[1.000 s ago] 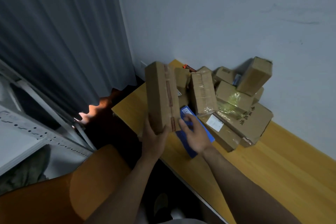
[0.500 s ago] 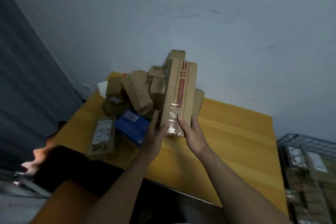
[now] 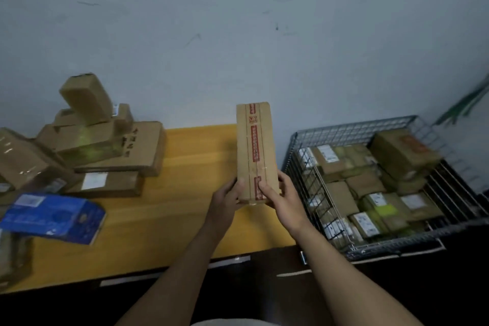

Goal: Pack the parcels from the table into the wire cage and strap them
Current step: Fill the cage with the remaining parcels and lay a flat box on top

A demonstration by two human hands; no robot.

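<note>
Cardboard with red tape down its face, the box (image 3: 255, 151) is held upright over the right end of the table (image 3: 190, 161), near the cage (image 3: 352, 131); the left hand (image 3: 227, 200) and right hand (image 3: 283, 201) both grasp its lower end, fingers curled round its edges. Many parcels (image 3: 341, 196) lie packed in the cage, some stacked on others, while a pile (image 3: 116, 151) of brown boxes and a blue box (image 3: 53, 217) sit on the table's left. Packing looks well on but unfinished: this box and the pile must go in, and strapping seems not begun, no strap showing.
</note>
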